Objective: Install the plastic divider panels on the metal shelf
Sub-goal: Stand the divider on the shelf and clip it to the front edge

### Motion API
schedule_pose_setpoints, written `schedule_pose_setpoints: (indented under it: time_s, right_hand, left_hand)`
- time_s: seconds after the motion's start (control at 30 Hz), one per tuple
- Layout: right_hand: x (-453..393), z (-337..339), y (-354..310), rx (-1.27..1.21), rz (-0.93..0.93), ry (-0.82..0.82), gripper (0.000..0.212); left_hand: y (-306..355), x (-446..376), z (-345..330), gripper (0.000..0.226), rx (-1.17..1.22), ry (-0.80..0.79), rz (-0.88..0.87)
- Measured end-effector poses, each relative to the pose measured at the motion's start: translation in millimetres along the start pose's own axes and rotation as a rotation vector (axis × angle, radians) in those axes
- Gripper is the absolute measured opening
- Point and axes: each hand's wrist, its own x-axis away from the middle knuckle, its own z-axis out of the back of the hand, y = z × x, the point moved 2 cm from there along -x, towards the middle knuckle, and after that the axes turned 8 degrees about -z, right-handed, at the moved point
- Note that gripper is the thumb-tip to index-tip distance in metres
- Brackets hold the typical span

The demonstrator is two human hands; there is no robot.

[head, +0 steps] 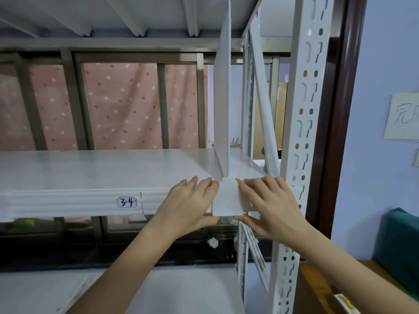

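Note:
A white plastic divider panel [223, 105] stands upright on the white metal shelf board [95, 168], near its right end. The panel's front clip tab [227, 198] hangs over the shelf's front lip. My left hand [192, 205] grips the tab's left side, fingers on the shelf top and thumb under the lip. From the right, my right hand [269, 205] holds the tab the same way. Both hands pinch the tab against the shelf edge.
A perforated white upright post [303, 123] stands just right of my right hand. A label reading 3-4 [127, 202] and a red dashed mark [141, 202] sit on the front lip. A lower shelf board [181, 288] lies below. A wooden desk [317, 288] is at the right.

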Motion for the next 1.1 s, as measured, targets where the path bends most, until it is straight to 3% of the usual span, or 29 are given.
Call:
schedule_pose_setpoints:
  time_s: [0.3,0.53,1.1]
  right_hand:
    - [0,-8,-11,-0.111,-0.014,0.121,0.071]
    - [-8,-12,-25,-0.099,-0.008,0.165,0.067]
    - [-49,-27,-100,-0.167,0.019,0.210,0.059]
  left_hand:
    - [-7,-2,3,0.078,0.027,0.033,-0.015]
    - [-18,6,14,0.051,-0.062,0.061,0.030]
    - [-69,68,42,0.052,-0.038,-0.048,0.051]
